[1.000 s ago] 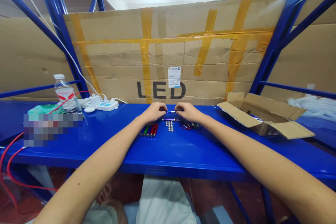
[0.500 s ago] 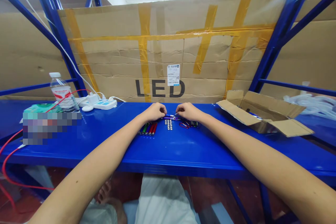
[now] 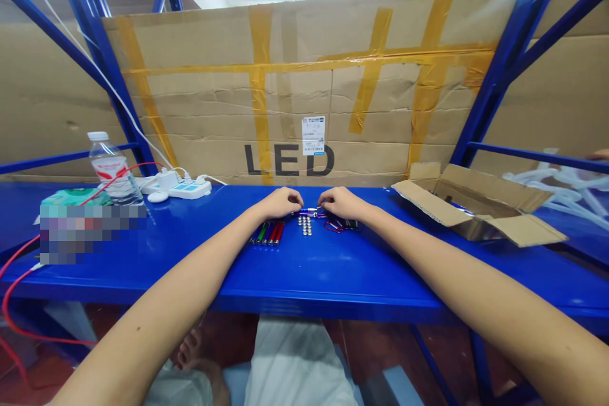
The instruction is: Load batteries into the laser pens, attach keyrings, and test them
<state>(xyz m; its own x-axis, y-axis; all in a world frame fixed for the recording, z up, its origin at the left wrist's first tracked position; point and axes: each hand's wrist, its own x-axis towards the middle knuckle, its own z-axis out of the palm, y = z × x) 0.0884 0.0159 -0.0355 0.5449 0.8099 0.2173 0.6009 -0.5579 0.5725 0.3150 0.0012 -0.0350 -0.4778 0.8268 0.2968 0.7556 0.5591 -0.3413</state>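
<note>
Near the back of the blue tabletop, my left hand [image 3: 284, 203] is closed, its fingertips pinched at the left end of a small shiny blue metal tube [image 3: 309, 211]. My right hand [image 3: 339, 202] is closed too, pinching at the tube's right end. Just under the tube lies a purple strip, too small to make out. In front of the hands, silver button cells [image 3: 305, 226] stand in two columns. Several slim metal tubes [image 3: 268, 234] in black, green, blue and red lie side by side below my left hand. Red and dark carabiners [image 3: 335, 226] rest below my right hand.
An open cardboard box [image 3: 469, 203] stands at the right, beside white tubing [image 3: 552, 181]. At the left are a water bottle [image 3: 110, 168], a white power strip [image 3: 188, 187] and a red cable [image 3: 21, 276]. A large cardboard panel [image 3: 214, 114] rises behind the table.
Both hands stay almost in place, with more of the blue tube showing between them. At the far right, the white tubing has shifted and part of another person's hand appears.
</note>
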